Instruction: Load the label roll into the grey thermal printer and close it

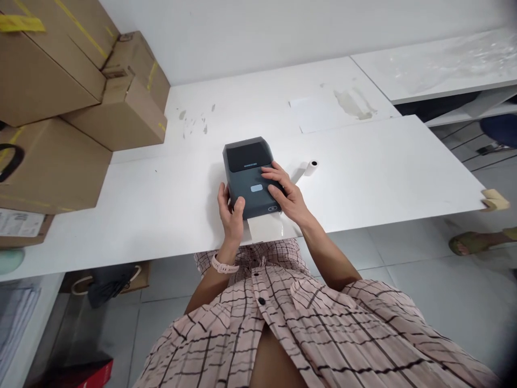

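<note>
A dark grey label printer (255, 198) with a black window on top lies near the table's front edge. A pale rectangular patch and a small round mark show on its upper face. My left hand (231, 215) grips its left front corner, thumb uppermost and fingers along the side. Across the top right of the printer lies my right hand (288, 196), fingers stretched out and apart. White paper (266, 228) sticks out below the printer's front edge. Just right of my right hand is a small white paper roll (311, 168) with a strip unrolled towards the printer.
Cardboard boxes (52, 161) are stacked on the left of the white table (363, 178). A white sheet (313, 114) lies further back. Foam padding (495, 199) covers the right front corner. Another person's foot (462, 243) shows on the floor at right.
</note>
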`<move>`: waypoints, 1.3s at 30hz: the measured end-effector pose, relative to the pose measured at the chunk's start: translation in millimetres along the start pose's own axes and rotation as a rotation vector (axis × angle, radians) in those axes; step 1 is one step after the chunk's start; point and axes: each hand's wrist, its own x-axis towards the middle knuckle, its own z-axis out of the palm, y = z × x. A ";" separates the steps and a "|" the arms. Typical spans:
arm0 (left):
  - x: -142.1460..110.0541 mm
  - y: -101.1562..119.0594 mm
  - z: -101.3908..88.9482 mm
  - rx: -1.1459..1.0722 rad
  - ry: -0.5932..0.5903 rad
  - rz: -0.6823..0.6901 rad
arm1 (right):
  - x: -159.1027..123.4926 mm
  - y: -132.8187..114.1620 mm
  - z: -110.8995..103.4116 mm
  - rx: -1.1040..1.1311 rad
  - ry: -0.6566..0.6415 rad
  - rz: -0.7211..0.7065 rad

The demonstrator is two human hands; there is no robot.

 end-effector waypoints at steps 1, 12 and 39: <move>1.2 -1.0 1.4 0.008 0.007 0.029 | 0.1 1.2 0.9 0.001 0.011 -0.018; -50.0 0.5 -14.7 0.186 0.203 -0.037 | -0.1 5.5 4.8 -0.001 0.054 -0.020; -23.4 19.2 -23.4 0.193 0.015 0.063 | -0.1 -35.8 8.7 -0.513 -0.117 -0.224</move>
